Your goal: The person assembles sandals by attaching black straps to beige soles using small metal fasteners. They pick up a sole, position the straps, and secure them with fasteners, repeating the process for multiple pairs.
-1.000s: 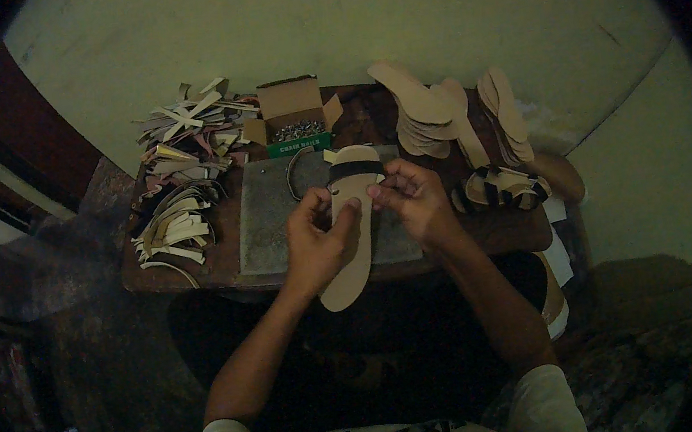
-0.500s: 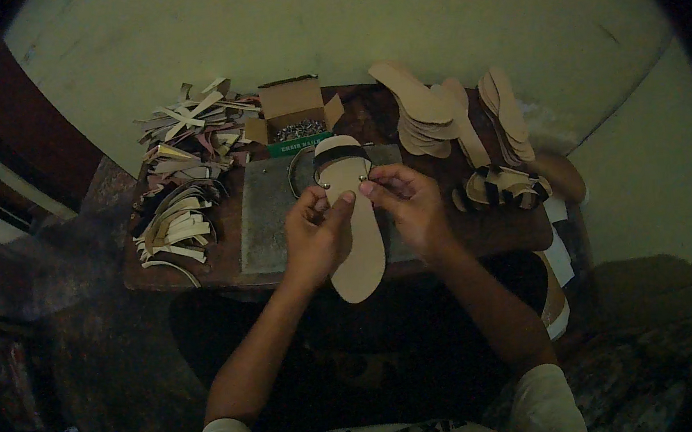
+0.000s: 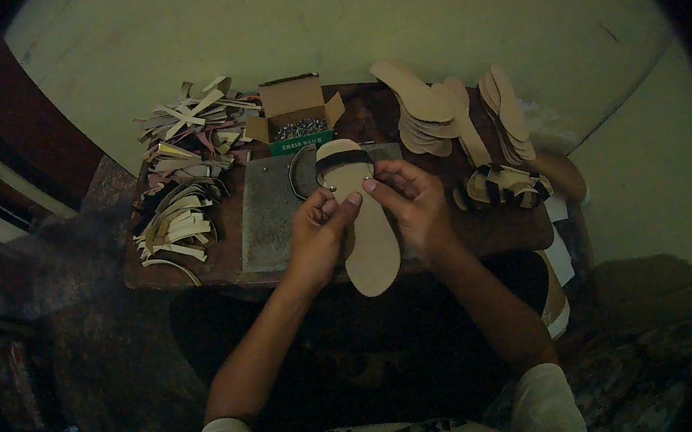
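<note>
Between my two hands is a tan sandal sole [image 3: 373, 246], its wide end toward me. A dark strap [image 3: 343, 159] crosses it near the far end. My left hand [image 3: 320, 230] grips the sole's left edge, thumb on top and fingers bent at the side. On the opposite edge, my right hand [image 3: 412, 203] pinches the sole just below the strap. A small shiny nail head [image 3: 332, 188] shows at the left edge, and another [image 3: 367, 179] sits by my right thumb. A grey slab [image 3: 268, 223] lies beneath, with a curved dark strap [image 3: 302, 173] on it.
An open carton of nails [image 3: 302, 129] stands at the back of the wooden table [image 3: 495, 232]. Heaped strap strips [image 3: 177, 218] fill the left side. Stacked tan soles [image 3: 419, 107] and more soles [image 3: 505, 111] lie at the right, with strapped sandals [image 3: 501, 187] nearer me.
The sole has swung slightly, its near end shifting to the right. Both hands have kept their grip on it and moved a little rightward.
</note>
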Demonstrator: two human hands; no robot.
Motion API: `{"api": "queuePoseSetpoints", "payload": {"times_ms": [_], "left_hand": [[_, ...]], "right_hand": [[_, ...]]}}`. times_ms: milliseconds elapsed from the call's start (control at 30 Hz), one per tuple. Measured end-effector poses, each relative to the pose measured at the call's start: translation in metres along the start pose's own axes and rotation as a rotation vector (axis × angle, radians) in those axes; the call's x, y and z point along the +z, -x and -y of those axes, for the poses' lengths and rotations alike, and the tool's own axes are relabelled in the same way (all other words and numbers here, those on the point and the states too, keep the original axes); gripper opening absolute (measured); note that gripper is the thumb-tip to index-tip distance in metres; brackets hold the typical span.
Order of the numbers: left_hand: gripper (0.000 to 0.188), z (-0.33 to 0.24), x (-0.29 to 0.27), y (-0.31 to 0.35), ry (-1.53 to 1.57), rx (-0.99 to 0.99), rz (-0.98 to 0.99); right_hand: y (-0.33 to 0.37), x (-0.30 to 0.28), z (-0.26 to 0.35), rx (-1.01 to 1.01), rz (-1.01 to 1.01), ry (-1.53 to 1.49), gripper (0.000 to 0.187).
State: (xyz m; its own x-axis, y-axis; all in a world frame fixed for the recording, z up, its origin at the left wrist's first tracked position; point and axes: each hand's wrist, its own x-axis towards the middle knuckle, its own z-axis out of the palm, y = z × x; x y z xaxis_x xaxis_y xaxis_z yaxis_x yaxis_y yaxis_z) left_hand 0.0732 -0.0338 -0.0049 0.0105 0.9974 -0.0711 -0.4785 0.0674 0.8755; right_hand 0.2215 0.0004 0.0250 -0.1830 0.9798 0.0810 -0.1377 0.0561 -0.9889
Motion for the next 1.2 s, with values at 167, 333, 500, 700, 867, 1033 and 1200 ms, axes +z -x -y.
{"api": "queuePoseSetpoints", "payload": {"times_ms": [167,333,500,700,867,1033,1200], "left_hand": [[0.013,-0.007,0.010,0.004,-0.008,0.006,-0.037],[0.013,0.001,-0.002,0.000,-0.093,0.005,-0.007],[0.012,-0.004,0.006,0.004,-0.095,0.044,-0.055],[0.014,-0.008,0.008,0.005,-0.148,0.128,-0.087],[0.014,-0.021,0.014,0.011,-0.208,0.210,-0.047],[0.014,-0.017,0.011,0.010,-0.209,0.205,-0.011],[0.016,-0.019,0.014,0.009,-0.259,0.201,-0.084]], "right_hand": [[-0.001,-0.003,-0.001,0.003,0.021,-0.059,0.020],[-0.001,-0.003,-0.006,0.027,-0.012,-0.068,0.019],[-0.002,-0.002,-0.005,0.027,-0.014,-0.082,0.020],[0.001,-0.003,0.004,-0.112,0.012,0.154,0.021],[0.007,-0.003,0.016,-0.221,0.024,0.103,0.023],[0.006,-0.005,0.021,-0.104,0.026,0.041,0.022],[-0.004,-0.014,0.014,-0.001,0.136,-0.077,0.021]]}}
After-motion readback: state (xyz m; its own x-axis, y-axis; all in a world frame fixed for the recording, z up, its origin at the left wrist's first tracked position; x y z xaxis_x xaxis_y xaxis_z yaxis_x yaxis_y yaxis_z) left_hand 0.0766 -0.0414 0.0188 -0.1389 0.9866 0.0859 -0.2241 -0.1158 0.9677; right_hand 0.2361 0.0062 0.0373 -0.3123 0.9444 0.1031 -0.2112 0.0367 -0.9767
